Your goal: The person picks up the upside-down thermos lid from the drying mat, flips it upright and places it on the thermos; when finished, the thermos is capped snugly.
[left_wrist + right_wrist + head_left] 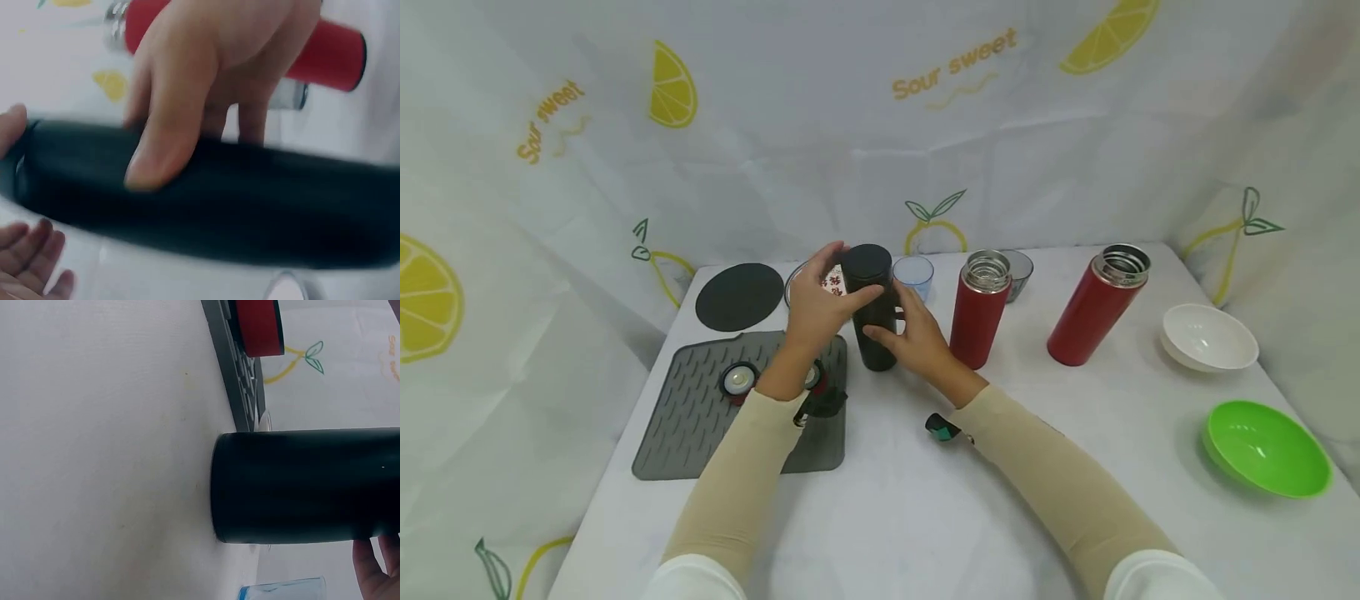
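A tall black flask (878, 346) with a black lid (867, 260) stands upright on the white table. My right hand (917, 333) grips its body from the right, and the thumb lies across the near side. The left hand (816, 304) is at the lid, with its thumb in front and its other fingers to the left. In the left wrist view, the left fingers (31, 256) are loosely bent and apart from the black surface, while the thumb is close to the lid's edge. A few right fingers (372, 569) show against the flask in the right wrist view.
Right of the flask are two lidless red flasks (977, 321) (1090, 312), clear glasses (916, 271) (1021, 267), a white bowl (1210, 337) and a green bowl (1266, 450). Leftward lie a grey ridged mat (677, 417) carrying two lids (740, 381) and a black disc (740, 297).
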`<state>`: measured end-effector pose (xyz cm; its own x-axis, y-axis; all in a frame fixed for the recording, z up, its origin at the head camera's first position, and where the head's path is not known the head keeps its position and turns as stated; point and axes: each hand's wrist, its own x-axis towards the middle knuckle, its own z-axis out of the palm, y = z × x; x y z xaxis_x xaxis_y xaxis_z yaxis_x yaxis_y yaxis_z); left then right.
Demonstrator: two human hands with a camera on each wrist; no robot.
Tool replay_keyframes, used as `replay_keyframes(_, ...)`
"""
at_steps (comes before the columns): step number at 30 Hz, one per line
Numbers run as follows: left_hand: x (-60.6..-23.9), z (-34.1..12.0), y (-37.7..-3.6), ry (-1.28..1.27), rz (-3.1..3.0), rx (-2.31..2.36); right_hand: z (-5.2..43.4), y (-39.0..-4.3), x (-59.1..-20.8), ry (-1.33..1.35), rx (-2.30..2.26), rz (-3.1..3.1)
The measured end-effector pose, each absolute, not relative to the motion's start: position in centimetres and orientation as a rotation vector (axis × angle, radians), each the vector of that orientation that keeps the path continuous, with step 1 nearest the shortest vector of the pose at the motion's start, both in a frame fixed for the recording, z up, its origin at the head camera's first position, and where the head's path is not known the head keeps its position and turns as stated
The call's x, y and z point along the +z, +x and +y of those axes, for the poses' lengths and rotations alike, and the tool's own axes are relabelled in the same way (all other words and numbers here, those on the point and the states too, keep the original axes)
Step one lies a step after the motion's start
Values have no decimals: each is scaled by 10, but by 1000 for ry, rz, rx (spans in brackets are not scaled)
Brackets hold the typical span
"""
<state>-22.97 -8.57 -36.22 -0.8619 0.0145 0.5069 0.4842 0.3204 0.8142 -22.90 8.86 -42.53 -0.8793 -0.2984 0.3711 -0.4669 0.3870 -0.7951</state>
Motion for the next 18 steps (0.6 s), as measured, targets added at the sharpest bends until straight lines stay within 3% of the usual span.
replay_keyframes(7,-372,-94,-220,-560,-2032,-1603,89,-229,-425,678,1519,-2474)
replay_keyframes(18,-366,-53,-234,-308,-2239,-1703,88,-226,-426,709,1515,-2433)
